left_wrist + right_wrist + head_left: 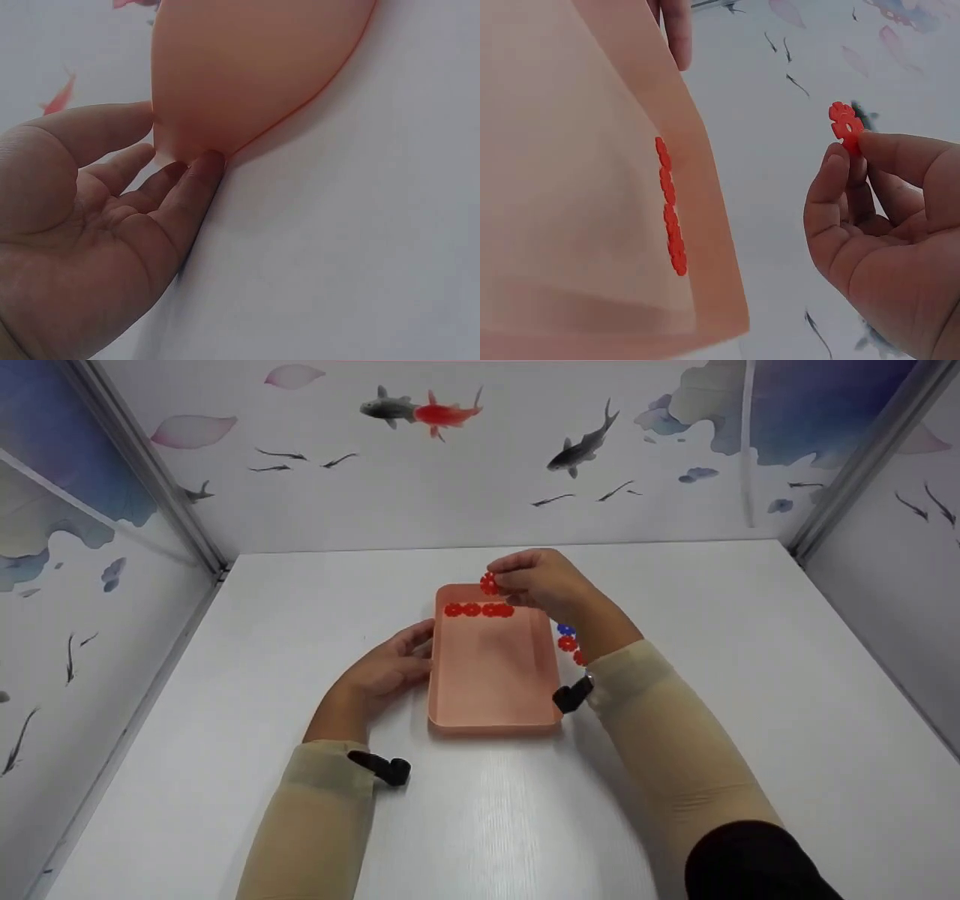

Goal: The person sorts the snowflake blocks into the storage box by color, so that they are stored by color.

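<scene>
An orange-pink tray (491, 690) lies on the white table. Near its far edge, inside, runs a row of several red flower-shaped plastic discs (471, 610), also plain in the right wrist view. Above the far rim, my right hand (551, 581) pinches a red flower-shaped plastic disc (847, 126) between thumb and fingertips; whether it is one disc or two overlapping cannot be told. My left hand (390, 664) is at the tray's left side, its fingertips touching the outer wall (225, 82) with relaxed fingers.
Right of the tray, partly behind my right wrist, lie a blue flower-shaped disc (565, 628) and red ones (568, 644). White panels (480, 510) printed with fish enclose the table at the back and sides.
</scene>
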The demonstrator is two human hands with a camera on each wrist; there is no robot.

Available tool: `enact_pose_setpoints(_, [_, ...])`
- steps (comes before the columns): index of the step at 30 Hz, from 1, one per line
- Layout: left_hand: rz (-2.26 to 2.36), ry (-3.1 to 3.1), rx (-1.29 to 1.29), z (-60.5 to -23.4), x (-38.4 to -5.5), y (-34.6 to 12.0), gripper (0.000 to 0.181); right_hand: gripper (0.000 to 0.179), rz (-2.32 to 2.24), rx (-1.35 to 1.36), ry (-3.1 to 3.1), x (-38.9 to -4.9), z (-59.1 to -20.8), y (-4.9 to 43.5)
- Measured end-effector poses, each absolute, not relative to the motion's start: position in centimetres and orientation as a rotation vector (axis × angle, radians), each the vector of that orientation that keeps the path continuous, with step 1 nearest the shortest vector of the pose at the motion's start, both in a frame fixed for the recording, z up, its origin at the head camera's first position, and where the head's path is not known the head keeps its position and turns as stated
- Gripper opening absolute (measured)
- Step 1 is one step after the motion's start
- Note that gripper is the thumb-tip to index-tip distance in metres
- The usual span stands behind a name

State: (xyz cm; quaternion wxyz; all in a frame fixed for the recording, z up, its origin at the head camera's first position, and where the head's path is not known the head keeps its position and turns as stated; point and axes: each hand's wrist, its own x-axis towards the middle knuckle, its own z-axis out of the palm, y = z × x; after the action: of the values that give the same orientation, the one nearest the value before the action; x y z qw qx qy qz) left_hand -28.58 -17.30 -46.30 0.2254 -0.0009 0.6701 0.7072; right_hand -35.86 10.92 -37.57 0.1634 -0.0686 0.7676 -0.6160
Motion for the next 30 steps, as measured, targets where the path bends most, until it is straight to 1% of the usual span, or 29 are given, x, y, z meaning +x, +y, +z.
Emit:
enact_pose_setpoints(3, [1.947, 1.853, 0.001, -46.4, -28.7, -17.3, 0.089, 0.019, -1.785, -0.202, 2.141, -36.8, -38.1, 9.4])
enact_pose_setpoints(8, [1.955, 1.829, 0.037, -46.5, -28.7, -17.4, 0.089, 0.018, -1.781, -0.137, 2.141, -37.9, -39.6, 7.1])
enact_pose_setpoints(12, [1.937, 1.857, 0.02, -46.4, -28.7, -17.4, 0.088, 0.023, -1.785, -0.101, 2.173, -38.4, -40.8, 5.8])
enact_pose_setpoints(18, [1.94, 1.844, 0.04, -46.6, -28.8, -17.2, 0.087, 0.028, -1.847, -0.072, 2.163, -38.4, -42.8, 5.4])
enact_pose_setpoints(22, [1.96, 1.817, 0.07, -46.6, -28.8, -17.2, 0.086, 0.028, -1.81, -0.105, 2.192, -38.2, -43.7, 5.4])
enact_pose_setpoints(30, [1.962, 1.796, 0.082, -46.6, -28.8, -17.6, 0.083, 0.025, -1.592, -0.03, 2.262, -37.6, -43.7, 4.8])
